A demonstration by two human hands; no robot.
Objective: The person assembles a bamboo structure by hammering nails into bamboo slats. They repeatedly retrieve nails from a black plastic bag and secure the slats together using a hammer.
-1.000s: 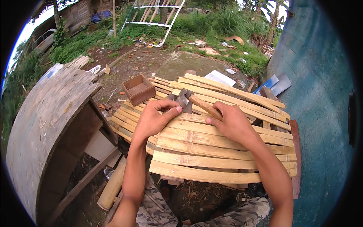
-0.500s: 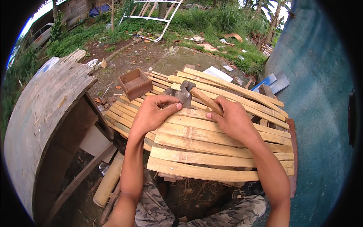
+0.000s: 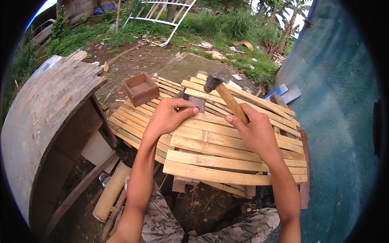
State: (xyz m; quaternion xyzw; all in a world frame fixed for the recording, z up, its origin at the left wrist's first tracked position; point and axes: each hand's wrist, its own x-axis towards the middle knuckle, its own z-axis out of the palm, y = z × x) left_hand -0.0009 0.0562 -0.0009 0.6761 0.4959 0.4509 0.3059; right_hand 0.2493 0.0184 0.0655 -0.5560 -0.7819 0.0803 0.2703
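My right hand (image 3: 259,131) grips the wooden handle of a hammer (image 3: 230,101). Its dark metal head is raised above the bamboo slats, clear of my left hand. My left hand (image 3: 168,117) rests at the end of a bamboo slat (image 3: 227,139), thumb and forefinger pinched together. A small dark tip, apparently a nail, shows at those fingertips, mostly hidden. Under them a brown wooden crosspiece (image 3: 197,103) shows through a gap between slats. Small shiny nail heads dot the left ends of the nearer slats.
A small open wooden box (image 3: 141,90) sits on the slats at the far left. A weathered board structure (image 3: 52,109) stands at left, and a blue-green wall (image 3: 336,121) rises at right. A thick bamboo piece (image 3: 111,193) lies below left. Beyond are a white metal frame (image 3: 156,19) and grass.
The hammer has lifted up and to the right, away from my left fingertips where its head was before. My left hand keeps its pinch at the same slat. The view has shifted slightly.
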